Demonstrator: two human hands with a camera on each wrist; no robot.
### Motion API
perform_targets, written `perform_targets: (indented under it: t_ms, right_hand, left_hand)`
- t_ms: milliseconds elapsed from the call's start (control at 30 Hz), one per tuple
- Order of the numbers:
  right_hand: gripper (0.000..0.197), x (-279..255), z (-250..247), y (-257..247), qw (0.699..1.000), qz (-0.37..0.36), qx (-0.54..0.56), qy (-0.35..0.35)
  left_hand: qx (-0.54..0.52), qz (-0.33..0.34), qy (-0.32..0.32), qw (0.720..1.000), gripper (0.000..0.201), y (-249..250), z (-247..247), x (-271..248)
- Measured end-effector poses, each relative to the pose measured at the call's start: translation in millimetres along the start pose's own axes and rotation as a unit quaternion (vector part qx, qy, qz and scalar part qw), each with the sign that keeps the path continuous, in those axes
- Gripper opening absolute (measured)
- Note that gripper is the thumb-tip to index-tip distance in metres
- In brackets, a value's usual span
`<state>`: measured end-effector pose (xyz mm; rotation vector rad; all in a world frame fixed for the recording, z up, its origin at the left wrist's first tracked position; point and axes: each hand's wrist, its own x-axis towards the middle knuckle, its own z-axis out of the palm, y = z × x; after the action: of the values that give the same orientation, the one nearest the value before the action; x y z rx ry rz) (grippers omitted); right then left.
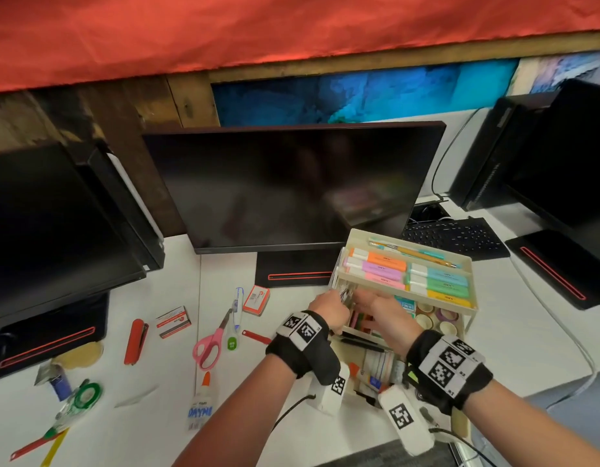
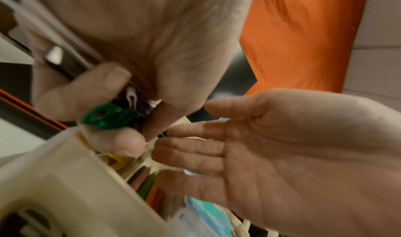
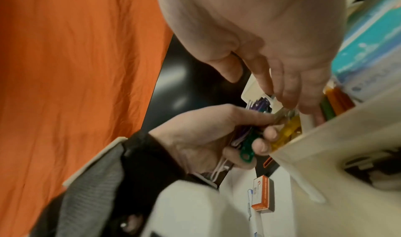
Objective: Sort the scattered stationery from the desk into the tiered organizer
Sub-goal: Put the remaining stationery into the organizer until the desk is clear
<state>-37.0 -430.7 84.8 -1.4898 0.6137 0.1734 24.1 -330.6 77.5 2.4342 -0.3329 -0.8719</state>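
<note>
We log the left hand (image 1: 327, 306) at the left wall of the tiered organizer (image 1: 458, 332), its fingers (image 3: 263, 133) curled round a small clear box of coloured paper clips (image 3: 244, 156). A green clip (image 2: 104, 116) sits between thumb and fingertips, flat side out. We cannot tell the box's long axis; the hand covers most of it. The box is at the middle tier's rim, not inside it.

The right hand (image 1: 384, 310) hovers just beside it over the middle tier, fingers (image 2: 193, 148) straight and loose, holding nothing, tips close to the box.

Top tier: pastel highlighters (image 1: 408, 274) lying side by side, long axes running left to right, pencils behind them. Middle tier: coloured sticks, a blue box, tape rolls (image 1: 436, 315) to the right.

On the bench (image 1: 177, 392), left of the organizer: pink scissors (image 1: 211, 338), handles toward us; a red stapler (image 1: 135, 342); two staple boxes (image 1: 174, 321); a glue bottle (image 1: 201, 404); a green tape dispenser (image 1: 79, 399). A dark monitor (image 1: 292, 187) stands directly behind, a keyboard (image 1: 455, 235) beyond the organizer.
</note>
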Motion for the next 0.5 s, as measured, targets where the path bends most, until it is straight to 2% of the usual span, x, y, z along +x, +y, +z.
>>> perform_targets:
  t_ms: [67,167,500]
  right_hand:
    - [0.03,1.4,3.1,0.4,0.996,0.013,0.083,-0.026]
    - [0.043,6.0,5.4,-1.6,0.988,0.044,0.148,-0.022]
    - [0.048,19.2,9.8,2.4,0.982,0.063,0.18,0.01]
  left_hand:
    - [-0.001,-0.002,-0.014,1.0,0.034,6.7,-2.7,2.5]
    - [-0.006,-0.014,-0.021,1.0,0.031,11.7,-5.8,5.8]
    - [-0.107,-0.043,0.006,0.993,0.034,10.3,-11.8,9.9]
